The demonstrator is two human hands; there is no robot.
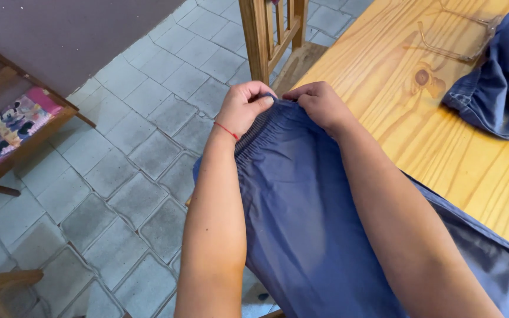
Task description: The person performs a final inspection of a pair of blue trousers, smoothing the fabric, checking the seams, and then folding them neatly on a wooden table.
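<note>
Both hands, left hand [244, 106] and right hand [320, 105], pinch the elastic waistband [261, 131] of the blue trousers [301, 224], whose length runs from the grip toward the person, over the table [384, 76] edge.

Two bare forearms run up from the bottom edge of the head view, both uncovered as far as they show, with no sleeve or cuff in sight. The left hand [245, 106] has a thin red string [226, 131] tied around its wrist, a single strand with no bead or charm that can be made out. The right hand [320, 105] has nothing on its wrist. No ring shows on the visible fingers of either hand. The nails that show are short and unpainted. Neither hand is gloved.
</note>
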